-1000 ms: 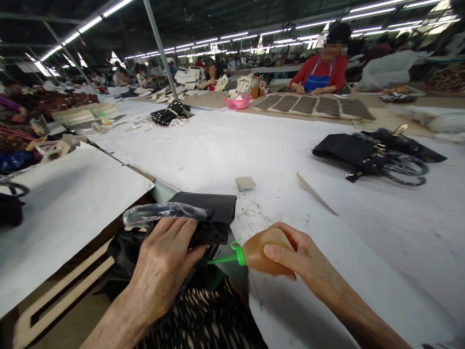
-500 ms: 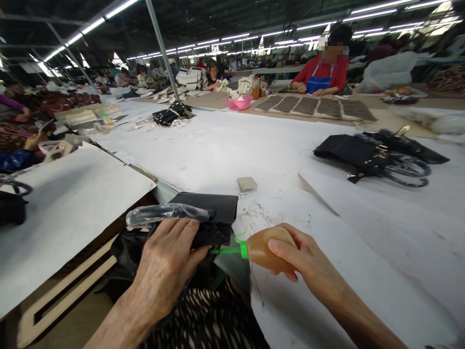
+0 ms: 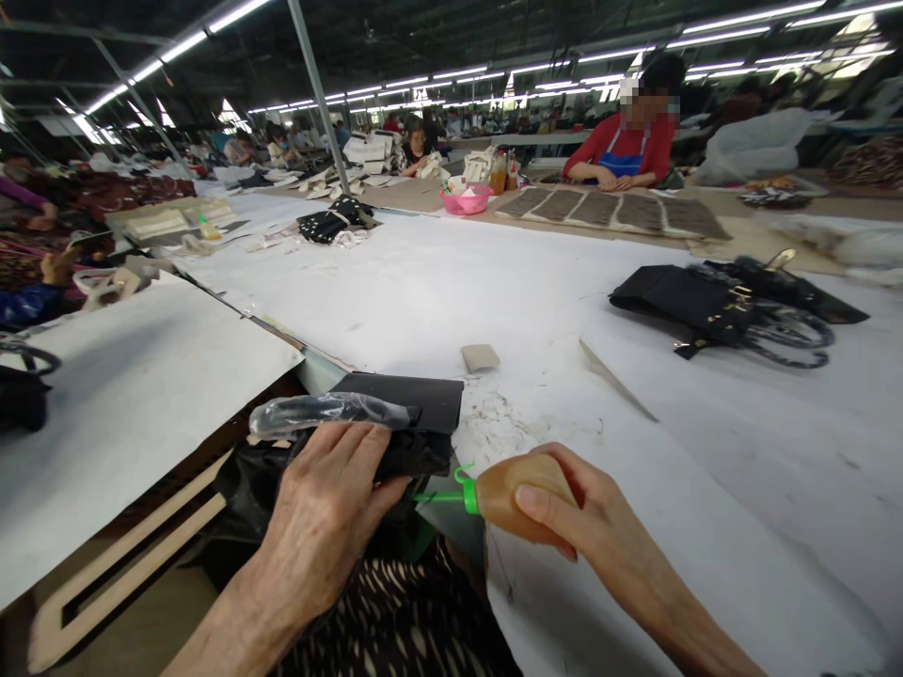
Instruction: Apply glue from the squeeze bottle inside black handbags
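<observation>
My left hand [image 3: 331, 512] is closed on a black bag [image 3: 423, 404] at the table's near edge, fingers over its top and thumb below. A handle wrapped in clear plastic [image 3: 324, 414] lies across the bag. My right hand [image 3: 575, 498] is wrapped around a squeeze bottle [image 3: 518, 494] of amber liquid, held on its side. The bottle's thin green nozzle [image 3: 444, 496] points left to the bag's lower edge, close by my left thumb. The nozzle's very tip is hidden there.
Black bags with wrapped handles [image 3: 684, 301] lie at the right of the white table [image 3: 437, 291]. A small beige piece [image 3: 481, 357] sits ahead of the bag. Farther back are a pink basin [image 3: 466, 200] and a person in a blue apron [image 3: 625, 150]. A flat beige frame [image 3: 134, 564] is at lower left.
The bottle has shifted very slightly left, and my right fingers have moved a little on it. My left hand and the bag are almost where they were.
</observation>
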Demonstrator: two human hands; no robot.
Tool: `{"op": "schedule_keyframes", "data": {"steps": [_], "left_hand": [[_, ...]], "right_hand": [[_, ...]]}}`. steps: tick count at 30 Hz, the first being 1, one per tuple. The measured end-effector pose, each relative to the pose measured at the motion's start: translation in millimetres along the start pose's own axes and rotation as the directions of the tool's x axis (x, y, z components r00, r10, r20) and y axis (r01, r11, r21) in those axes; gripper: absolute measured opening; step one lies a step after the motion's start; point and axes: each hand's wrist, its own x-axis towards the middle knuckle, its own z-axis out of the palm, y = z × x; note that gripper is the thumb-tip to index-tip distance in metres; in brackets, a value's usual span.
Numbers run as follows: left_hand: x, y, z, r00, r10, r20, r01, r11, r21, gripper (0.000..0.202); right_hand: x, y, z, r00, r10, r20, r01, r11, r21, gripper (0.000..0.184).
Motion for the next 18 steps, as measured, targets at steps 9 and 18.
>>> {"op": "schedule_keyframes", "data": {"steps": [9,18], "left_hand": [[-1,1,-3.5,1.000,-0.012,0.003,0.012,1.000,0.009,0.021],[3,2,-1.7,1.000,-0.006,-0.007,0.006,1.000,0.009,0.019]], "right_hand": [[-3,-9,1,0.999,0.009,-0.042,-0.010,1.000,-0.022,0.036],[-16,-14,7,0.998,0.065,-0.006,-0.065,0.997,-0.038,0.031]]}}
